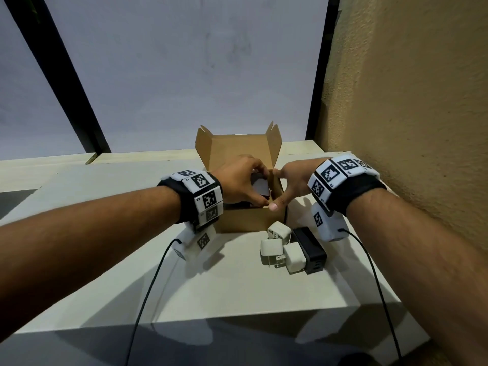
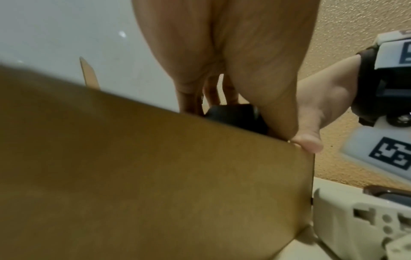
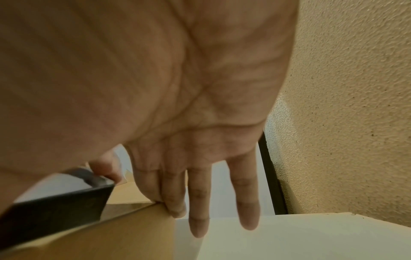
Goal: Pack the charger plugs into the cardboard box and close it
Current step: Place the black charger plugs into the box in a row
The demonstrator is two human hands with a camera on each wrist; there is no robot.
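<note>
Cardboard of the small brown corrugated box (image 1: 248, 217) looks thin and light, so it is judged likely to slide or tip unless it is steadied at a wall or corner. Its lid (image 1: 237, 151) stands upright at the back with both side flaps raised. The box stands on a pale matt table (image 1: 237, 291), and a rough, textured tan wall (image 1: 409, 101) rises to the right.

A black, hard-shelled charger plug (image 1: 76, 187) with a glossy face is gripped by the curled fingers of the left hand (image 1: 237, 180) and is held in the mouth of the box, partly below the rim. The box's right wall is braced by the right hand (image 1: 293, 180): its thumb is set on the near corner, its fingers are nearly straight, and nothing is grasped.

Just in front of the box, three white, smooth-cornered cube plugs (image 1: 280, 247) with metal prongs and a black rectangular adapter (image 1: 310, 249) lie touching in a cluster. These are judged rigid, light and somewhat slippery; they would best be taken across flat opposite faces, away from the prongs.
</note>
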